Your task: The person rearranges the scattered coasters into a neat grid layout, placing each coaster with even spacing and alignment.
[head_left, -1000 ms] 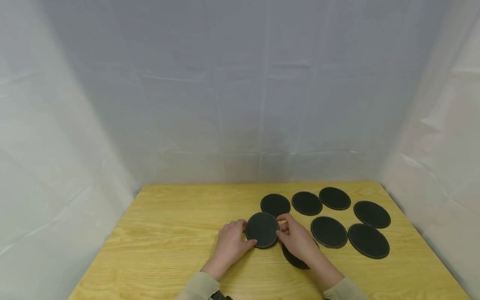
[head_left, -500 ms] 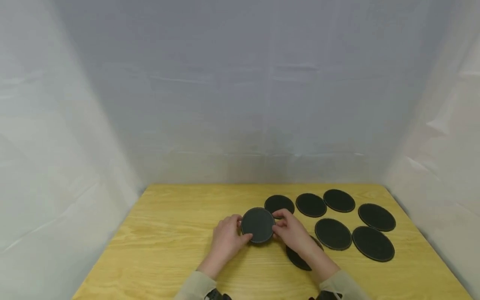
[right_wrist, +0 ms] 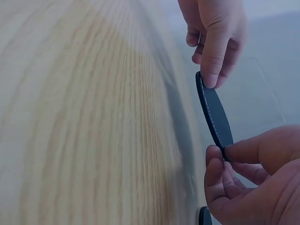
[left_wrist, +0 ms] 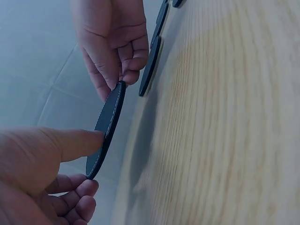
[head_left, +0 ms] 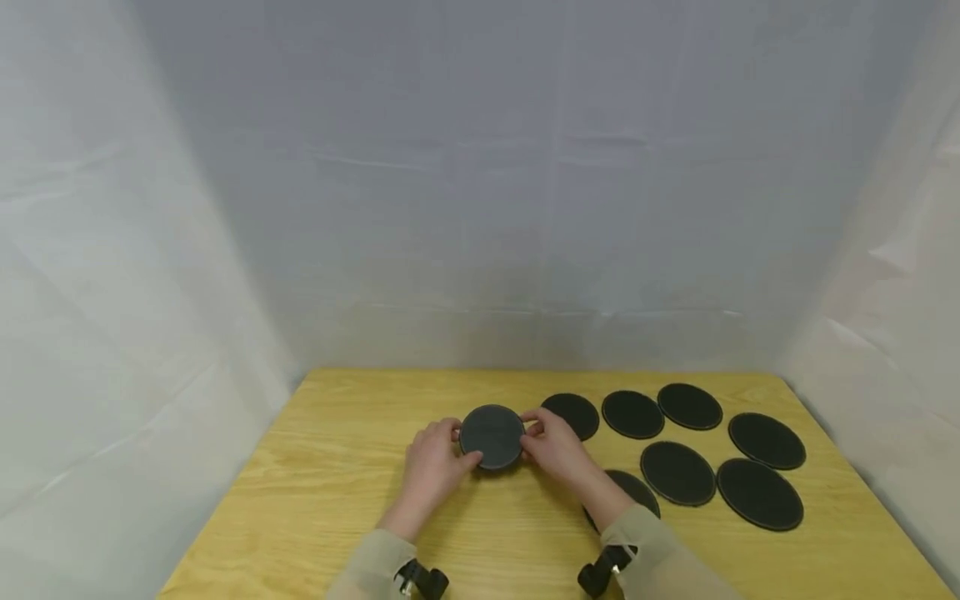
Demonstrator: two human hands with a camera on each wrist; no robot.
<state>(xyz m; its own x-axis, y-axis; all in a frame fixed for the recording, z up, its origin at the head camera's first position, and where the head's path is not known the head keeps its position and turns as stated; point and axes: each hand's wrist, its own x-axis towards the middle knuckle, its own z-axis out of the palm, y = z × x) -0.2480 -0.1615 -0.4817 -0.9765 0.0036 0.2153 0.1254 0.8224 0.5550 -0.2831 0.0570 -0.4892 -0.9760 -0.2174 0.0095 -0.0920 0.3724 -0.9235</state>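
Note:
Between both hands a round black coaster [head_left: 491, 437] with pale stitching round its edge is held slightly over the table. My left hand [head_left: 432, 467] pinches its left side, thumb on the top face and fingers at the rim. On the opposite side, my right hand [head_left: 561, 452] pinches the rim between thumb and fingers. The left wrist view shows the coaster [left_wrist: 108, 124] nearly edge-on, with a gap to the wood. From the right wrist, the same coaster [right_wrist: 216, 115] appears thin, its stitched edge visible.
Several more black coasters lie flat on the right of the wooden table [head_left: 315, 500], one coaster [head_left: 573, 417] just behind my right hand. Another coaster [head_left: 630, 496] is partly hidden under my right forearm. A pale sheet [head_left: 480, 208] hangs behind the table and at both sides.
Both hands have carried the coaster leftward and a little farther back, away from the coasters on the right. The head view has shifted slightly left.

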